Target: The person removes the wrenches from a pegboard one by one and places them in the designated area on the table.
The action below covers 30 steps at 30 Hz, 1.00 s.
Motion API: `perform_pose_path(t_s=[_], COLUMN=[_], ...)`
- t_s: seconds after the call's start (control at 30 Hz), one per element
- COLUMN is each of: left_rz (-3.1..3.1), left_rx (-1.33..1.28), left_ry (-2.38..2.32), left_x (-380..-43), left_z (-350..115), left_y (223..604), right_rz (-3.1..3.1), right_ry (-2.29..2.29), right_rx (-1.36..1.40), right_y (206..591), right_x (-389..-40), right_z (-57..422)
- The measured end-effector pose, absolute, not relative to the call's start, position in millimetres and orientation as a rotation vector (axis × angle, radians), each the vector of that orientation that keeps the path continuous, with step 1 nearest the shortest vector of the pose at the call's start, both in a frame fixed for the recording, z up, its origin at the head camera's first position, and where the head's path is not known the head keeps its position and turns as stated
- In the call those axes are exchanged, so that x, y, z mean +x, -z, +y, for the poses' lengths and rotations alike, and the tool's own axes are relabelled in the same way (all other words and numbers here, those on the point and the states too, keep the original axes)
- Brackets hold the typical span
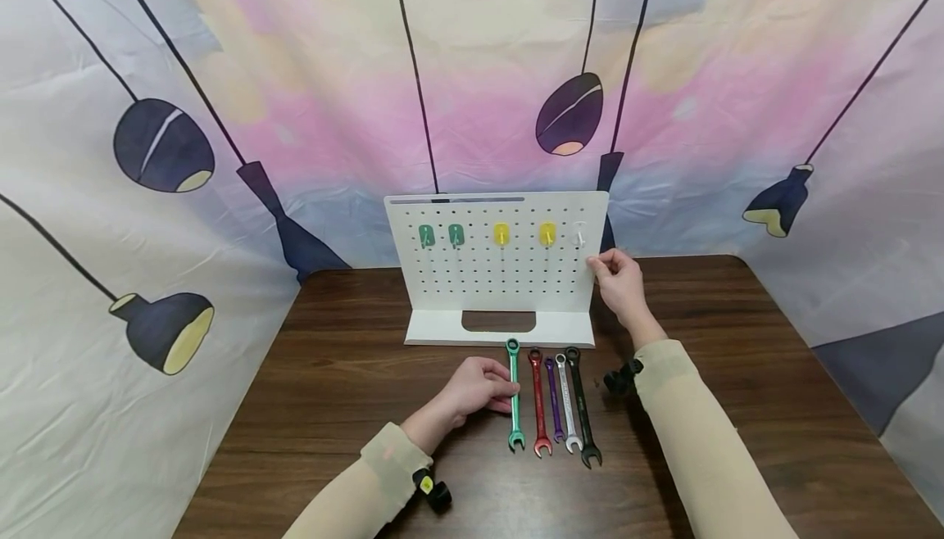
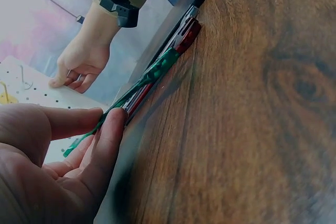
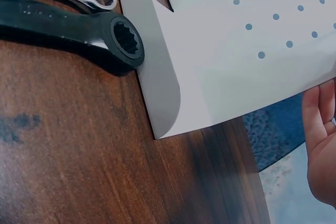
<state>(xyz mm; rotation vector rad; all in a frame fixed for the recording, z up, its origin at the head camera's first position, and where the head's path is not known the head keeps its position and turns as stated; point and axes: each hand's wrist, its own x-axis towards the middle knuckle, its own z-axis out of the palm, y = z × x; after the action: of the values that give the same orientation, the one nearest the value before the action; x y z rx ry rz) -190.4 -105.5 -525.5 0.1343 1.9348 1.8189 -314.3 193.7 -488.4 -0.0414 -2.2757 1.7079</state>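
Note:
My left hand [image 1: 478, 385] pinches the green wrench [image 1: 514, 408] between thumb and fingers near its middle. In the left wrist view this green wrench [image 2: 152, 74] slants up from the fingertips. To its right on the table lie a red wrench [image 1: 540, 404], a small purple wrench [image 1: 553, 400], a silver wrench [image 1: 568, 404] and a black wrench [image 1: 583, 408], side by side. My right hand [image 1: 621, 283] holds the right edge of the white pegboard [image 1: 479, 277], thumb on its front. In the right wrist view, fingers [image 3: 313, 114] are at the board's edge.
Green hooks [image 1: 456, 235], yellow hooks [image 1: 547, 234] and a clear hook [image 1: 578, 234] sit in a row on the pegboard. Its base, with a cut-out slot, stands on the brown wooden table [image 1: 354, 375], just behind the wrenches. A printed cloth [image 1: 487, 72] hangs behind.

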Motion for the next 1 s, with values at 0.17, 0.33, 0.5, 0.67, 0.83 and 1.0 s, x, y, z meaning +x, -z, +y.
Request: perform_pose_path(t_s=[0.17, 0.33, 0.5, 0.67, 0.83, 1.0], left_rz=[1.935, 1.937, 1.952, 1.95, 1.963, 1.988], left_rx=[0.125, 0.119, 0.112, 0.104, 0.101, 0.104], left_ry=[-1.802, -1.795, -1.774, -1.759, -1.752, -1.735], left_x=[-191.3, -191.3, -189.8, -188.1, -186.7, -187.9], left_z=[-103.6, -101.3, -100.4, -100.7, -101.0, -100.7], left_y=[527.7, 527.6, 524.1, 522.3, 522.5, 522.7], right_rz=[-2.273, -2.254, -2.26, -2.27, -2.264, -2.26], right_ry=[-1.717, -1.724, -1.725, -1.725, -1.736, -1.731], right_rx=[-0.029, -0.001, -0.014, -0.031, -0.03, -0.034], right_y=[488.0, 488.0, 487.9, 488.5, 488.6, 488.9], right_x=[-313.4, -313.3, -313.0, -312.4, -312.7, -313.4], right_z=[193.7, 194.1, 194.6, 194.7, 194.2, 194.2])
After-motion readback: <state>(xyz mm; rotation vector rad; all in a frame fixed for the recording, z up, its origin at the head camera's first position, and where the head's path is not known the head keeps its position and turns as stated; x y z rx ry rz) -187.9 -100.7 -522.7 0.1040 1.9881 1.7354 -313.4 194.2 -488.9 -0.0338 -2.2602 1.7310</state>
